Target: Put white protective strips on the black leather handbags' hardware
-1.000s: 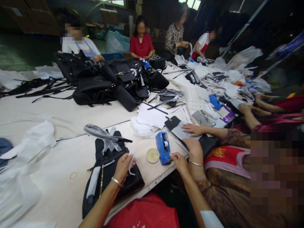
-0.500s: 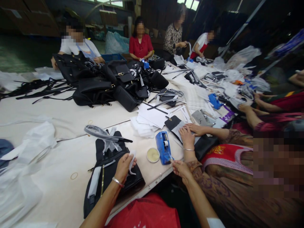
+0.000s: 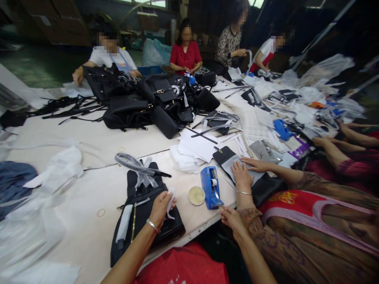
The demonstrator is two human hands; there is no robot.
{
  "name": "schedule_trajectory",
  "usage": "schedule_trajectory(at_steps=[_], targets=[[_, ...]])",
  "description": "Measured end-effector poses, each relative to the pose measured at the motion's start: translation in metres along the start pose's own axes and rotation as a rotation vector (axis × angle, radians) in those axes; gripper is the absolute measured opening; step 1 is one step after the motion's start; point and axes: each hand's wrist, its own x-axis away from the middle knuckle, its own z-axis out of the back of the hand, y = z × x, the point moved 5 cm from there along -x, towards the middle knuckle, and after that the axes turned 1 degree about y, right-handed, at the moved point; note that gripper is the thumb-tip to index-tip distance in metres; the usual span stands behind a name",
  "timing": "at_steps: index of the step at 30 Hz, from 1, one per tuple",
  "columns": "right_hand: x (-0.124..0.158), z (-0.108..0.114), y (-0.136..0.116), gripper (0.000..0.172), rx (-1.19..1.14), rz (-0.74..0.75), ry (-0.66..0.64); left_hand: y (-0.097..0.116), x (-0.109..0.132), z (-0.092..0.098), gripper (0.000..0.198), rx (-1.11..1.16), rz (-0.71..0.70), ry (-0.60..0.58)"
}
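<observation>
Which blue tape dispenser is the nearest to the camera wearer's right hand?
The tape dispenser beside the round dish, with the right hand at its lower end; the other blue ones sit farther away.

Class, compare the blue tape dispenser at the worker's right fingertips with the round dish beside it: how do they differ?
The tape dispenser is blue and elongated; the dish is round and yellowish. The dispenser is larger than the dish. The right hand is at the dispenser's near end, while no hand touches the dish. Both rest on the pale tabletop.
</observation>
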Motion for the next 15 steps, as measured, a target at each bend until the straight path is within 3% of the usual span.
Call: schedule_trajectory(at_steps=[4, 6, 8, 11, 15], targets=[[-0.002, 0.006, 0.002, 0.020, 0.492, 0.149, 0.092, 0.000, -0.001, 0.002, 0.036, 0.006, 0.001, 0.023], [0.006, -0.003, -0.004, 0.024, 0.678, 0.226, 0.078, -0.002, -0.001, 0.003, 0.035, 0.003, 0.013, 0.034], [0.020, -0.025, -0.022, 0.028, 0.584, 0.310, -0.008, -0.005, -0.002, 0.004, 0.035, 0.001, 0.026, 0.041], [0.043, -0.076, -0.072, 0.032, 0.301, 0.450, -0.198, -0.006, -0.004, 0.003, 0.036, -0.015, 0.020, 0.051], [0.060, -0.141, -0.137, 0.024, 0.220, 0.600, -0.416, -0.005, -0.005, 0.002, 0.037, -0.064, 0.008, 0.052]])
